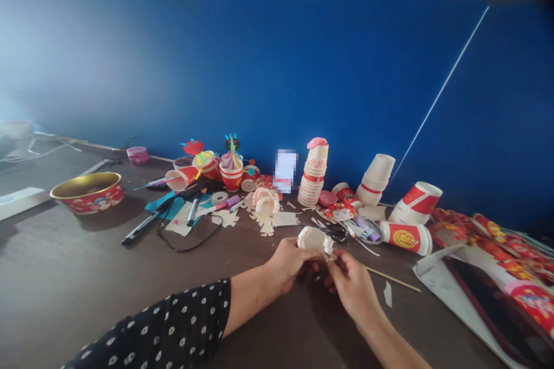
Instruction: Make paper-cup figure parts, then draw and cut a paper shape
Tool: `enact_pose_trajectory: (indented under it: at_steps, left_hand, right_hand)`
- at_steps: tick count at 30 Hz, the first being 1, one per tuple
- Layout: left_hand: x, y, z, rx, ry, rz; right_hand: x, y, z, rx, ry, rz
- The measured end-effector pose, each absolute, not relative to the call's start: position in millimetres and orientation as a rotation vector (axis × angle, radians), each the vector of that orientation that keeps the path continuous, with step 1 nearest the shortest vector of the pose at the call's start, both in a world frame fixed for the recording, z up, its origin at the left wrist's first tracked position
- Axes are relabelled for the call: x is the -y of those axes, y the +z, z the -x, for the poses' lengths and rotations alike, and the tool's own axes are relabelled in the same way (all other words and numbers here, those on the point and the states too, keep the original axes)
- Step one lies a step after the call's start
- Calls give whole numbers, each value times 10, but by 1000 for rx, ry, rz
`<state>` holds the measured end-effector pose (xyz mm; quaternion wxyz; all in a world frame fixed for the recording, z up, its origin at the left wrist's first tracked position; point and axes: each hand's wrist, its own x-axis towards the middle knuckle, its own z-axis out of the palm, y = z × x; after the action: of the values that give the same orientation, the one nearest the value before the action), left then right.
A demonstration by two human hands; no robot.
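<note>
Left hand (289, 262) and right hand (350, 281), fingers (310, 254) closed, pinch a cut paper cup (308, 237) over the table (130, 277). A black cable (340, 233) lies just behind, a wooden stick (396, 279) to the right, stacked cups (312, 184) farther back.

Paper piece (310, 238) is wht, sleeve (177, 323) blk w/ wht spots

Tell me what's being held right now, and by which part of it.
A white, cup-like piece with curled edges: the left hand and the right hand both hold it at its near edge.
</note>
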<state>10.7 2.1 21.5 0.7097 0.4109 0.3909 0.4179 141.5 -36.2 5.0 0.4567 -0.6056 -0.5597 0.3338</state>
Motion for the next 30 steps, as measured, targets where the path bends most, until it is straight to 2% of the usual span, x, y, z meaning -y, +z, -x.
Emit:
enact_pose_trajectory:
  at_steps: [14, 30]
  left_hand:
    - [-46, 185, -103, -794, 933, -853]
    - [-37, 189, -101, -798, 923, -852]
  right_hand:
    - [349, 19, -1432, 1330, 902, 1415]
    - [341, 28, -1455, 1391, 790, 1502]
